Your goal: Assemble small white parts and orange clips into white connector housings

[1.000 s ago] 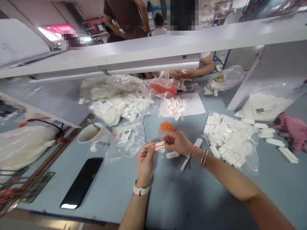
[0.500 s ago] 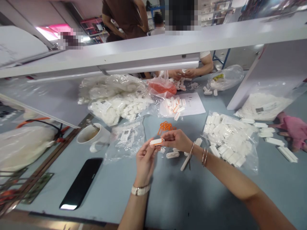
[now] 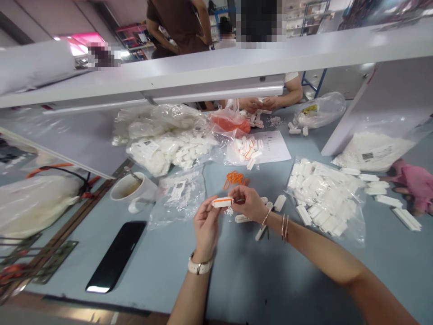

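Between my two hands is a small white plastic casing (image 3: 222, 202) with an orange strip along it. My left hand (image 3: 205, 224) pinches its left end, and the fingers of my right hand (image 3: 249, 204) close on its right end. Just beyond lies a heap of orange frames (image 3: 235, 179) on the blue-grey table. Tiny white pieces (image 3: 229, 211) are scattered below the casing. Partly hidden by my right hand, loose white casings (image 3: 242, 219) lie on the table, with another casing (image 3: 279, 203) beside my right wrist.
A black phone (image 3: 117, 257) and a white mug (image 3: 133, 192) with a spoon stand left. Bags of white parts (image 3: 324, 194) lie right and behind. A white shelf (image 3: 216, 72) crosses above the table. Across it, a co-worker's hands (image 3: 260, 104) handle similar pieces.
The casing has been turned in my fingers, so its orange strip now shows along the upper side. My right hand has shifted slightly, and the view has moved a little.
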Demonstrator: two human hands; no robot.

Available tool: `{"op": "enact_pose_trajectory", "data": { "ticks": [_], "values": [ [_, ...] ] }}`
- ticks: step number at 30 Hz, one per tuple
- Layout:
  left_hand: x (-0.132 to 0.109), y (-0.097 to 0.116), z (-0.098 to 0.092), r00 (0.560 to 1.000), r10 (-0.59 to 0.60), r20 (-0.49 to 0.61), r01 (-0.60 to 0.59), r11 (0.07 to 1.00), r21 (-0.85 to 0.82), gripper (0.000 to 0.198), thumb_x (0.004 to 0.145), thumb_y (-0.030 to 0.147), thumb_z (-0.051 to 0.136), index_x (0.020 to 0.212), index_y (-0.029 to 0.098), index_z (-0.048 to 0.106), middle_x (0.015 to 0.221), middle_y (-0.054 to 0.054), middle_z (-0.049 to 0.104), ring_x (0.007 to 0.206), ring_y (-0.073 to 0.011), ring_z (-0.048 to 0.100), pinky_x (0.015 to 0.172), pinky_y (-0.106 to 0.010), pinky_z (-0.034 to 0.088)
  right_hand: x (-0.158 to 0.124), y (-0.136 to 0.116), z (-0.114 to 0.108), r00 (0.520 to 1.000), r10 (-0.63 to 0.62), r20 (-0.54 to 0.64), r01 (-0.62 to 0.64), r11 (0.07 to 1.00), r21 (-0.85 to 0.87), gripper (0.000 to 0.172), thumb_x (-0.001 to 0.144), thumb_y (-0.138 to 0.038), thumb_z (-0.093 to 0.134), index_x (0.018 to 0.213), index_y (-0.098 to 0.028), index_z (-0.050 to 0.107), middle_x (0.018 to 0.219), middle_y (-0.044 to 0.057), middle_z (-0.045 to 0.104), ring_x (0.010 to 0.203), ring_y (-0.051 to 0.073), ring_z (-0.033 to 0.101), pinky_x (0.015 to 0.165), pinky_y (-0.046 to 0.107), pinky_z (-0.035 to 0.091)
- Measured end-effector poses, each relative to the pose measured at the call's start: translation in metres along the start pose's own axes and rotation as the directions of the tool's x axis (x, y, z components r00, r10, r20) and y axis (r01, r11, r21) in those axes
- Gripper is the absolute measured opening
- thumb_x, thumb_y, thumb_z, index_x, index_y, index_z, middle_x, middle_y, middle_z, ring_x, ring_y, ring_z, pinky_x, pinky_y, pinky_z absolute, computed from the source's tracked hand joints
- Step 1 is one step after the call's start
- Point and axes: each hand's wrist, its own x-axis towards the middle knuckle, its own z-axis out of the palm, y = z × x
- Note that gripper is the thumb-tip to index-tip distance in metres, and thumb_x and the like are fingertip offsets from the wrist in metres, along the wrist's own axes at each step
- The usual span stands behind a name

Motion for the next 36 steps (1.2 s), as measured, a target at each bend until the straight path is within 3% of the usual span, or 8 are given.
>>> {"op": "enact_pose_trajectory", "data": {
  "ticks": [4, 6, 9, 12, 16, 23, 30, 36],
  "values": [
    [0.002, -0.001, -0.002, 1.0, 0.013, -0.005, -0.013, 1.0, 0.012, 0.026, 0.066, 0.03, 0.074, 0.089, 0.02, 0.07, 0.076, 0.0, 0.069, 0.063, -0.0097, 0.06, 0.061, -0.02, 0.049, 0.001, -0.009, -0.007, 0.976, 0.017, 0.218, -0.007, 0.999, -0.046, 0.022, 0.062, -0.022, 0.061, 0.082, -0.014, 0.062, 0.072, 0.0, 0.065, 0.068, 0.011, 0.06, 0.068, 0.025, 0.048],
    [0.002, -0.001, -0.003, 1.0, 0.022, 0.003, -0.022, 0.999, 0.042, 0.025, 0.067, 0.032, 0.073, 0.089, 0.02, 0.07, 0.074, 0.0, 0.068, 0.061, -0.0093, 0.059, 0.059, -0.02, 0.047, 0.002, -0.01, -0.009, 0.969, 0.053, 0.241, -0.045, 0.998, -0.038, 0.023, 0.064, -0.027, 0.061, 0.083, -0.014, 0.062, 0.072, 0.001, 0.066, 0.066, 0.011, 0.06, 0.068, 0.026, 0.047],
    [0.0, -0.001, -0.003, 0.999, 0.026, 0.018, -0.028, 0.994, 0.101, 0.028, 0.069, 0.033, 0.072, 0.094, 0.02, 0.068, 0.075, 0.0, 0.067, 0.062, -0.0096, 0.059, 0.06, -0.02, 0.046, 0.002, -0.006, -0.01, 0.978, 0.089, 0.187, -0.071, 0.992, -0.101, 0.025, 0.061, -0.026, 0.065, 0.082, -0.014, 0.06, 0.068, 0.0, 0.064, 0.06, 0.01, 0.057, 0.062, 0.023, 0.045],
    [-0.001, -0.003, -0.005, 0.998, 0.032, 0.051, -0.041, 0.979, 0.2, 0.028, 0.071, 0.031, 0.071, 0.096, 0.02, 0.065, 0.078, 0.0, 0.068, 0.066, -0.01, 0.06, 0.063, -0.019, 0.046, 0.0, -0.004, -0.009, 0.993, 0.037, 0.113, -0.004, 0.96, -0.28, 0.025, 0.058, -0.022, 0.069, 0.079, -0.015, 0.059, 0.065, -0.003, 0.061, 0.058, 0.009, 0.054, 0.057, 0.02, 0.042],
    [-0.002, -0.006, -0.007, 0.995, 0.058, 0.086, -0.084, 0.936, 0.342, 0.025, 0.072, 0.034, 0.069, 0.091, 0.017, 0.066, 0.083, -0.005, 0.071, 0.074, -0.0138, 0.064, 0.068, -0.022, 0.049, -0.004, -0.009, -0.007, 0.994, 0.038, 0.098, 0.008, 0.902, -0.432, 0.018, 0.063, -0.026, 0.067, 0.076, -0.015, 0.061, 0.065, -0.002, 0.063, 0.059, 0.008, 0.055, 0.056, 0.018, 0.04],
    [-0.005, 0.0, -0.004, 0.992, 0.085, 0.097, -0.118, 0.899, 0.421, 0.025, 0.067, 0.034, 0.071, 0.086, 0.017, 0.069, 0.085, -0.007, 0.073, 0.077, -0.019, 0.068, 0.072, -0.029, 0.052, -0.002, -0.014, -0.008, 0.994, 0.078, 0.077, -0.038, 0.905, -0.423, 0.018, 0.067, -0.032, 0.064, 0.069, -0.015, 0.063, 0.059, -0.002, 0.063, 0.055, 0.009, 0.055, 0.055, 0.018, 0.041],
    [-0.007, -0.001, -0.003, 0.992, 0.057, 0.115, -0.099, 0.915, 0.392, 0.025, 0.064, 0.033, 0.074, 0.083, 0.018, 0.071, 0.083, -0.008, 0.073, 0.077, -0.0198, 0.068, 0.074, -0.03, 0.053, -0.004, -0.013, -0.006, 0.999, 0.013, 0.041, 0.01, 0.857, -0.515, 0.017, 0.065, -0.032, 0.065, 0.065, -0.015, 0.06, 0.06, -0.002, 0.061, 0.056, 0.008, 0.051, 0.056, 0.018, 0.039],
    [-0.007, -0.002, -0.004, 0.988, 0.066, 0.14, -0.119, 0.903, 0.413, 0.023, 0.067, 0.033, 0.073, 0.085, 0.019, 0.071, 0.082, -0.006, 0.073, 0.073, -0.0177, 0.067, 0.069, -0.027, 0.052, -0.001, -0.014, -0.012, 0.991, 0.051, 0.12, 0.012, 0.88, -0.475, 0.022, 0.069, -0.036, 0.061, 0.062, -0.015, 0.062, 0.055, -0.002, 0.06, 0.055, 0.009, 0.053, 0.056, 0.019, 0.04]
  ]
}}
